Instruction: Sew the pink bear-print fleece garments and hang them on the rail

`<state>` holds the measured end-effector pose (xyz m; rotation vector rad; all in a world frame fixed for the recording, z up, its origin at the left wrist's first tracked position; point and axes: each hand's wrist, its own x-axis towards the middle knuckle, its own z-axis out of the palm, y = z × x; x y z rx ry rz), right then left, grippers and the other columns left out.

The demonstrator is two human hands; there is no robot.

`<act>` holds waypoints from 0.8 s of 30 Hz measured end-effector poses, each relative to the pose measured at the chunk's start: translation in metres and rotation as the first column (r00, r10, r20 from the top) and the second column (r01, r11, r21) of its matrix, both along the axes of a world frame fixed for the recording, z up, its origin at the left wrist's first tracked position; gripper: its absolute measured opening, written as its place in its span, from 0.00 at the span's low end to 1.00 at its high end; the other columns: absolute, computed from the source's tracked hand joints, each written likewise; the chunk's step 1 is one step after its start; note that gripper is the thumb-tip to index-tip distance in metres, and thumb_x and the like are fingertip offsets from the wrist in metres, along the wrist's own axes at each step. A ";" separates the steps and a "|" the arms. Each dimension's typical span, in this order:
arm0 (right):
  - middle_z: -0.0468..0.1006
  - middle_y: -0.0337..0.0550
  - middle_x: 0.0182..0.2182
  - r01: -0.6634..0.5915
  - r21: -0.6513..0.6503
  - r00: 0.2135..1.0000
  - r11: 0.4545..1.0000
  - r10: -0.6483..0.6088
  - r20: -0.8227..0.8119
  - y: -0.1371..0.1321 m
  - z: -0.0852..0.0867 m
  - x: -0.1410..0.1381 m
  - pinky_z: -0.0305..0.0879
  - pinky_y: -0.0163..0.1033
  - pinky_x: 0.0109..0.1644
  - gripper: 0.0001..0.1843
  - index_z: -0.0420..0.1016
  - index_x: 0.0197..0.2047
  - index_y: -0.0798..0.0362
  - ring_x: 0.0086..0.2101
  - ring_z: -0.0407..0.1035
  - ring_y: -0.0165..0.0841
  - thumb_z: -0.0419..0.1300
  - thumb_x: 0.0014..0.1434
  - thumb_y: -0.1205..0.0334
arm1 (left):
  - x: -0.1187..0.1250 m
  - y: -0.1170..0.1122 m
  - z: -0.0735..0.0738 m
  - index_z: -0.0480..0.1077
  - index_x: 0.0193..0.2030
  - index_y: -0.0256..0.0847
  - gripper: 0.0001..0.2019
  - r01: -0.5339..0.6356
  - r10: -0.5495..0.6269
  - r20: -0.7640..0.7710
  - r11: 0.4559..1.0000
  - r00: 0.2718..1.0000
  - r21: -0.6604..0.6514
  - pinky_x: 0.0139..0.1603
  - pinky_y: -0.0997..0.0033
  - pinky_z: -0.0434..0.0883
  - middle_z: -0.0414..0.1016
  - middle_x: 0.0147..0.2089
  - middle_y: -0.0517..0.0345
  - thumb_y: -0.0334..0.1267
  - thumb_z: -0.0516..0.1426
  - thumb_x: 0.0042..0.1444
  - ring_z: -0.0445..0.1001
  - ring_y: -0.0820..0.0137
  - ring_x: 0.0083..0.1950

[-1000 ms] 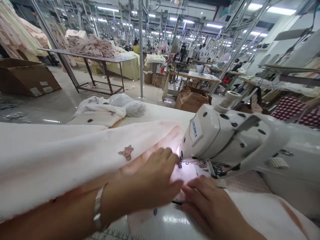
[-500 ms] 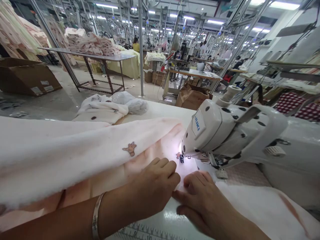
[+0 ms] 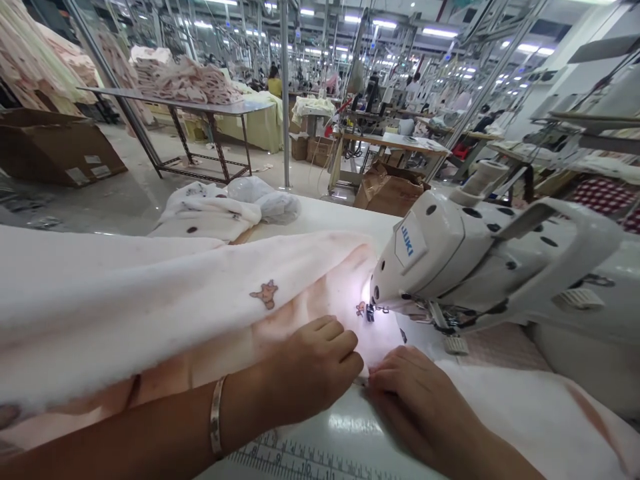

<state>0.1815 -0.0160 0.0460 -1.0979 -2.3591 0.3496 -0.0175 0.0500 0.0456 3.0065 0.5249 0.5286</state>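
Cloth [image 3: 200,293] partly under mach [image 3: 440,253], L hand [image 3: 320,363] fingers clamped on it nr mach, R hand [image 3: 417,393] fingers together, grip unclear, bag [image 3: 273,202] L of mach, box [image 3: 390,190] behind mach, contents unclear.

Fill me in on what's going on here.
At a white sewing machine marked JUKI, a person's left hand is curled shut on the near edge of pale printed fabric. The right hand is at the same edge; its exact grip is hidden. Beyond both, the fabric's lit part lies at the presser foot.
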 end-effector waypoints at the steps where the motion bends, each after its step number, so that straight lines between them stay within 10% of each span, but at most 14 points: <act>1: 0.69 0.40 0.29 0.018 -0.006 1.000 1.000 -0.018 -0.001 -0.001 -0.001 0.000 0.55 0.39 0.35 0.04 0.64 0.37 0.54 0.31 0.58 0.31 0.52 0.59 0.72 | 0.000 -0.001 0.000 0.63 0.30 0.38 0.08 0.005 -0.005 -0.003 1.000 1.000 -0.001 0.40 0.63 0.63 0.63 0.33 0.57 0.28 0.49 0.60 0.60 0.67 0.35; 15: 0.68 0.40 0.24 0.007 0.353 0.979 0.935 -0.078 0.188 0.005 0.000 -0.006 0.51 0.39 0.30 0.07 0.71 0.33 0.57 0.27 0.58 0.31 0.52 0.60 0.72 | 0.000 -0.005 0.008 0.68 0.32 0.37 0.09 -0.018 0.022 0.019 0.985 1.000 -0.171 0.46 0.60 0.64 0.67 0.36 0.53 0.37 0.50 0.60 0.64 0.65 0.39; 24: 0.68 0.44 0.32 0.089 0.006 0.993 0.996 -0.090 0.074 0.003 -0.001 -0.004 0.59 0.41 0.35 0.08 0.70 0.42 0.54 0.33 0.61 0.34 0.53 0.60 0.69 | 0.009 0.001 0.004 0.61 0.53 0.35 0.15 -0.190 0.186 -0.074 0.980 0.980 -0.062 0.58 0.39 0.51 0.61 0.60 0.42 0.36 0.46 0.62 0.56 0.54 0.61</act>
